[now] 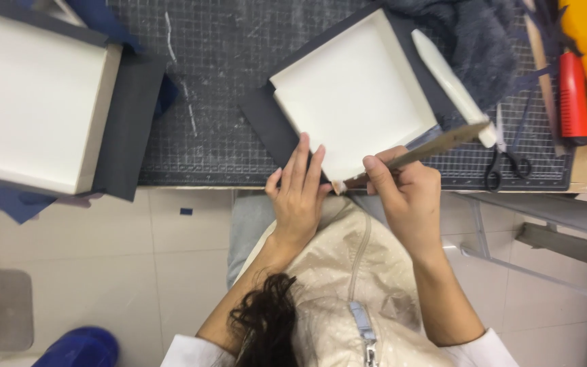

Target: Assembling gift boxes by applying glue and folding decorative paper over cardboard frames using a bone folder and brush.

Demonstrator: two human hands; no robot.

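Item 1, white tray-shaped box (351, 95): centre of the frame, turned diagonally on a dark paper sheet (266, 126) that shows beyond its left edges. Its near corner overhangs the front edge of the cutting mat (225, 81), probably so both hands can reach that corner from the seated position.

Item 2, left hand (298, 197): lower centre. Fingers extended and close together, laid flat against the box's near left wall and the paper there, apparently steadying it. Holds nothing.

Item 3, right hand (409, 194): just right of the left hand. Closed in a pen-like pinch around a brush (429, 147), whose wooden handle slants up to the right; its pale tip meets the box's near corner.

Item 4, second, larger white box (35, 102): upper left, on its own dark sheet, well apart from the hands.

Item 5, white folding tool (451, 78): lying along the right wall of the centre box.

Item 6, scissors (504, 166): right of the brush handle, on the mat.

Item 7, red-handled tool (574, 95): upper right, beside the mat's edge.

Item 8, dark fleecy cloth (477, 37): top right, behind the box.
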